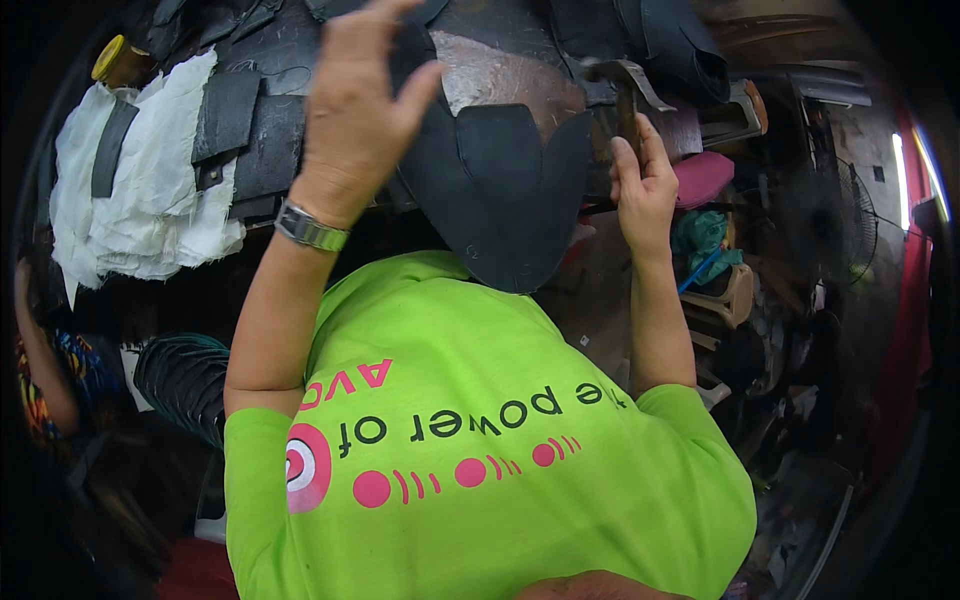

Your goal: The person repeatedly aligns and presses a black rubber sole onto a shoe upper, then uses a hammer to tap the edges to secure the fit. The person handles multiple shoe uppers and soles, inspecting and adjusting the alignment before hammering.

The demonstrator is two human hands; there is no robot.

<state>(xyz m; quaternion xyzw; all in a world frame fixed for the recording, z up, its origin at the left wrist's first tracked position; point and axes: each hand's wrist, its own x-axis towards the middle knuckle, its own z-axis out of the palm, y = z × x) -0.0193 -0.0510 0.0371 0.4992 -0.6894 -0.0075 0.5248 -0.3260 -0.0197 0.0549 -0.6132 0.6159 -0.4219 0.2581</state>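
My right hand (645, 190) is closed around the handle of a hammer (627, 112); its metal head points up over the worktable's edge. My left hand (360, 100) is raised above the table, thumb spread and fingers stretched toward the top edge, with nothing visible in it; its fingertips are slightly blurred. Between the two hands, a black shoe upper piece (505, 200) with rounded flaps overhangs the near edge of the table. Part of it passes behind my left hand. Beyond it, a brown, shiny worn patch (500, 75) of the work surface shows.
White cloth-like sheets (150, 190) and black cut pieces (228, 115) lie at the left, near a yellow-lidded jar (120, 62). More black pieces (665, 45) are piled at the far right. A fan (855, 220) stands right. Another person's arm (45, 360) shows at far left.
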